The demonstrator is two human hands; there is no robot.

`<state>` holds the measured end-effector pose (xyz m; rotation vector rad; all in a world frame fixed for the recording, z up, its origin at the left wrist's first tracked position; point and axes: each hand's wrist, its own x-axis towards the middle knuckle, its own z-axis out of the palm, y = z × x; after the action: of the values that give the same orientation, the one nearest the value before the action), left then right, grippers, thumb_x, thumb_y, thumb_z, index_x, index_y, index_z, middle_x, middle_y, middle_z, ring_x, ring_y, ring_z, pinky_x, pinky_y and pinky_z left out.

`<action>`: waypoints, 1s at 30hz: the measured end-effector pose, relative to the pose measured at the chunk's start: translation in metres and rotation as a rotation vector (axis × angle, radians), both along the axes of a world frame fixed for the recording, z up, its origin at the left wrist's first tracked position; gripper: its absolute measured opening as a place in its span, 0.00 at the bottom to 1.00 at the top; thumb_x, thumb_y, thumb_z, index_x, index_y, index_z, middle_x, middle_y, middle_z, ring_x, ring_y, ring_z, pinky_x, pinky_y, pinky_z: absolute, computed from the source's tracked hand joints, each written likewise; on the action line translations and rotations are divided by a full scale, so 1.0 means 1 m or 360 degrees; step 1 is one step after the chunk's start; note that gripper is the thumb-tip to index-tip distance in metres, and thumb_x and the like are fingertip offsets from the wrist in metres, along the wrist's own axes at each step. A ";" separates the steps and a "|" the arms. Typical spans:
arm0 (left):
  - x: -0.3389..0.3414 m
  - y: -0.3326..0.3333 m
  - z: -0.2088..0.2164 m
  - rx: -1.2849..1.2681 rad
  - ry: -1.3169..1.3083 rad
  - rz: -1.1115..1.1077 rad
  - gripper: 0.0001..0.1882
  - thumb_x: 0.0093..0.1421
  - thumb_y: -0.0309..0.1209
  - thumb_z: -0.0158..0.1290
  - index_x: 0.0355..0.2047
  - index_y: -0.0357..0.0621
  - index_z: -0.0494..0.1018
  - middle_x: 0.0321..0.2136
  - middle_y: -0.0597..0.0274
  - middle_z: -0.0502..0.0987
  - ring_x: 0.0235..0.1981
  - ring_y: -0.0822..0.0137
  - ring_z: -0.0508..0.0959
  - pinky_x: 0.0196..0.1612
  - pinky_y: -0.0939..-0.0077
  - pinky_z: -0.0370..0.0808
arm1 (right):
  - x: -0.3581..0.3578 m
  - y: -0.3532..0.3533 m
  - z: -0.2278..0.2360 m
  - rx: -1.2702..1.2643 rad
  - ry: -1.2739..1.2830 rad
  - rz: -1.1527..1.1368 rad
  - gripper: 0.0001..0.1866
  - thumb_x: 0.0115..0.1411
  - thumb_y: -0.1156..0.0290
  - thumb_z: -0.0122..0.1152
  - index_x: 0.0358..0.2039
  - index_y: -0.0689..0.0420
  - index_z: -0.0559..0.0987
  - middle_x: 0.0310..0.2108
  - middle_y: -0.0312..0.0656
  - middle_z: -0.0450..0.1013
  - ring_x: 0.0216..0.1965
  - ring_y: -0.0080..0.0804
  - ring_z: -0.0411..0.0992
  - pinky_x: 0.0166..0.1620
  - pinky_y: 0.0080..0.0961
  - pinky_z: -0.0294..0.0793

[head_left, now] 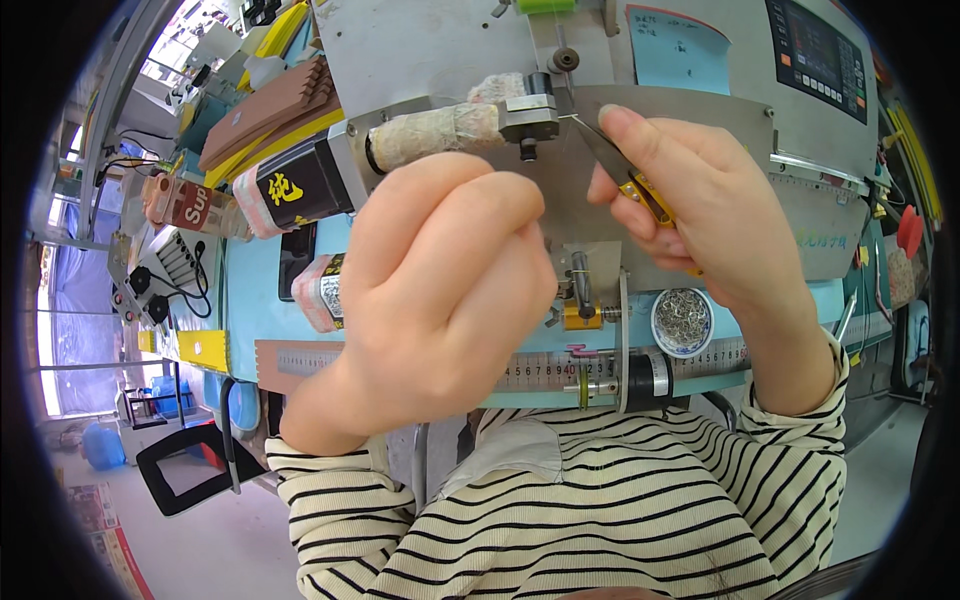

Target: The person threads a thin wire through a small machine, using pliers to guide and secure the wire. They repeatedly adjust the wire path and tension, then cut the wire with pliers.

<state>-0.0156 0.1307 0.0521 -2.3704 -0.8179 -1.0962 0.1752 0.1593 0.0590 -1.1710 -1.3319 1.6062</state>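
Observation:
My right hand [700, 200] is closed around a slim pointed tool [612, 158] with long dark jaws and a yellow handle; its exact kind is not clear. The tool's tip is by a small dark metal clamp block [530, 118], where a short bright piece of metal shows. The block sits at the end of a roller [435, 138] wrapped in pale, worn fabric. In front of the roller my left hand [450, 290] is closed, knuckles up. Its fingertips are turned away, so whatever they grip is hidden.
A small bowl [683, 322] of tiny metal pieces stands right of a brass-coloured fitting [582, 316]. A long ruler [530, 371] runs along the near edge. At the left are a black box [300, 188] and a bottle [190, 205]; a control panel [822, 60] is at far right.

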 end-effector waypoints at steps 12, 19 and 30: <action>-0.023 0.032 0.059 -0.0805 0.0469 0.0210 0.08 0.63 0.25 0.48 0.35 0.32 0.74 0.22 0.64 0.70 0.23 0.78 0.66 0.56 0.72 0.69 | 0.057 -0.041 -0.007 0.0473 -0.0048 -0.0106 0.25 0.70 0.51 0.40 0.42 0.64 0.73 0.15 0.26 0.58 0.13 0.08 0.49 0.13 0.10 0.45; 0.012 -0.100 -0.043 -0.1219 0.0092 -0.0628 0.07 0.50 0.25 0.60 0.29 0.34 0.76 0.27 0.57 0.78 0.31 0.58 0.79 0.37 0.73 0.78 | 0.146 -0.127 -0.076 0.0975 -0.0841 -0.0413 0.06 0.55 0.82 0.61 0.34 0.65 0.81 0.23 0.35 0.72 0.25 0.17 0.67 0.26 0.12 0.61; 0.033 -0.124 -0.085 -0.1910 -0.0364 -0.0757 0.12 0.45 0.28 0.68 0.25 0.42 0.74 0.28 0.59 0.78 0.25 0.67 0.76 0.27 0.77 0.74 | 0.114 -0.172 -0.168 0.1478 -0.1341 -0.0320 0.13 0.45 0.84 0.65 0.34 0.59 0.81 0.45 0.46 0.76 0.23 0.28 0.75 0.25 0.20 0.72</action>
<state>0.0178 0.0064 -0.0330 -3.6138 -1.2740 -1.2631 0.2890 -0.0128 -0.1086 -1.3038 -2.0477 0.1674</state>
